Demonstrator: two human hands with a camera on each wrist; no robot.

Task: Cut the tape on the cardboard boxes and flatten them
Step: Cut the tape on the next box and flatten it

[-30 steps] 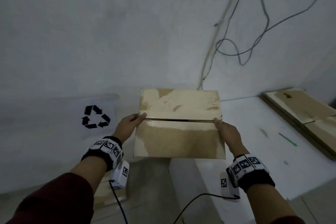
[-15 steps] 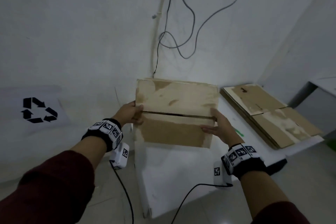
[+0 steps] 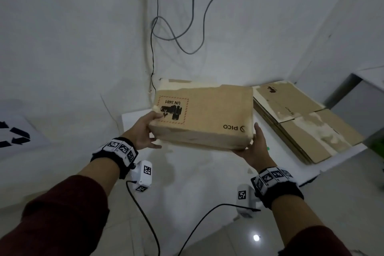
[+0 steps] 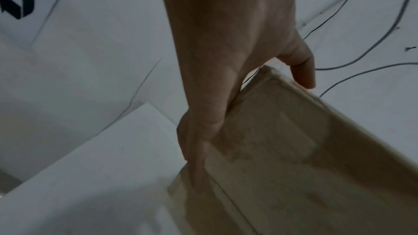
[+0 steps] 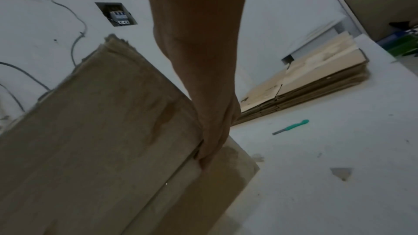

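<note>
I hold a brown cardboard box (image 3: 207,114) in the air above the white table (image 3: 187,183). Its printed side, with a UN 3481 label and a PICO logo, faces up. My left hand (image 3: 143,133) grips the left end, thumb on the label and fingers beneath. My right hand (image 3: 254,149) holds the right end from below, thumb up along the side. In the left wrist view the left hand (image 4: 221,60) clasps a corner of the box (image 4: 294,158). In the right wrist view the fingers of the right hand (image 5: 210,113) curl at the flap seam on the box's underside (image 5: 101,131).
A stack of flattened boxes (image 3: 301,122) lies on the table's right part. A green-handled cutter (image 5: 291,126) rests on the table between the stack and the box. Cables (image 3: 176,33) hang on the wall behind. A recycling sign (image 3: 14,135) is at the left.
The box has tipped over: the face with the flap seam that was toward me is now underneath, and the printed side is up. Both hands carried it right, over the table.
</note>
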